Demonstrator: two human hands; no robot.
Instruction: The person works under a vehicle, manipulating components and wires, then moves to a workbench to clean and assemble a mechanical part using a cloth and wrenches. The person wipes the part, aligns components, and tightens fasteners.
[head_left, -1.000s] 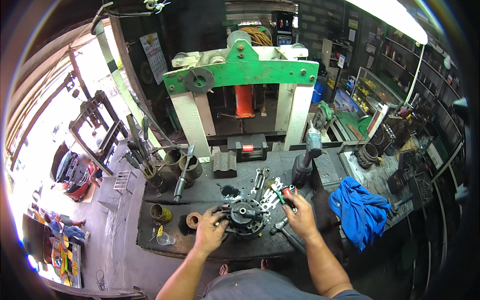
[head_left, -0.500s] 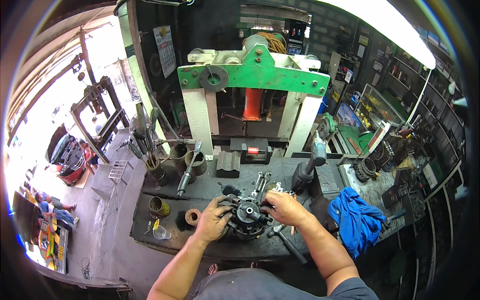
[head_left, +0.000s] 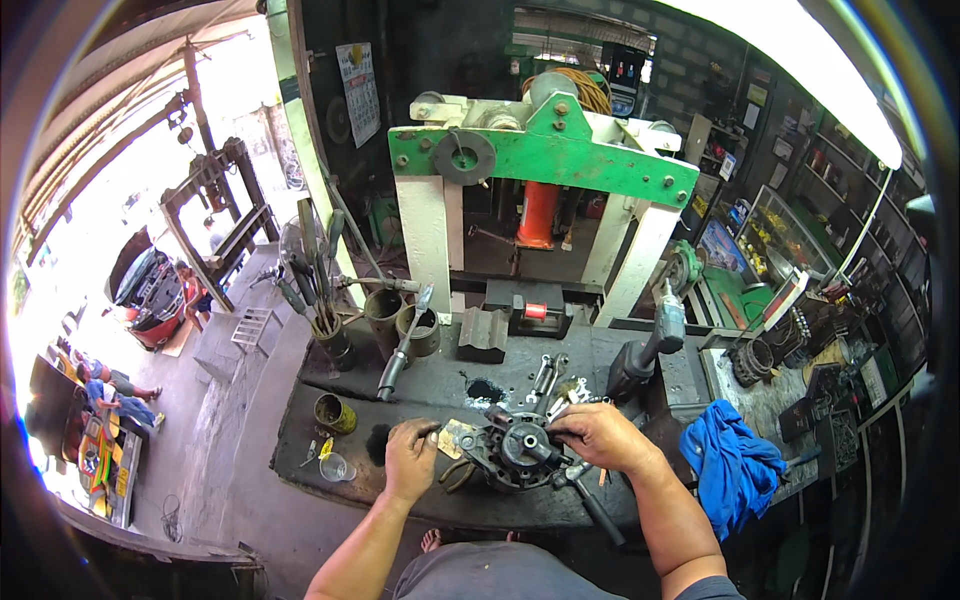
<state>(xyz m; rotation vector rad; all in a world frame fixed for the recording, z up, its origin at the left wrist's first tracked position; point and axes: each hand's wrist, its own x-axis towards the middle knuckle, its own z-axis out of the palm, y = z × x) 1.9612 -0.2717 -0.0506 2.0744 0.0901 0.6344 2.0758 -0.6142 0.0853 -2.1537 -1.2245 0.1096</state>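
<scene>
A round, dark metal machine part (head_left: 530, 444) with a disc and a central stub sits near the bench's front edge. My right hand (head_left: 603, 436) is at its upper right side, thumb and fingers pinched; what lies between them is hidden. My left hand (head_left: 408, 462) is apart from the part, to its left, with fingers curled together. Whatever it holds, if anything, is covered by the fingers. Between the left hand and the part lie a stained yellowish scrap (head_left: 453, 438) and pliers (head_left: 458, 474). A hammer (head_left: 597, 508) rests at the part's right.
Several wrenches (head_left: 546, 376) lie behind the part. A rusty tin (head_left: 334, 413) and clear cup (head_left: 336, 467) stand left. A long socket tool (head_left: 397, 368) leans over metal cans. Behind stands a green-and-white press (head_left: 545, 150); a blue cloth (head_left: 732, 465) lies right.
My left hand has left the machine part and moved left, over where a rusty ring lay; the ring is now out of sight. My right hand stays at the part. The view has shifted.
</scene>
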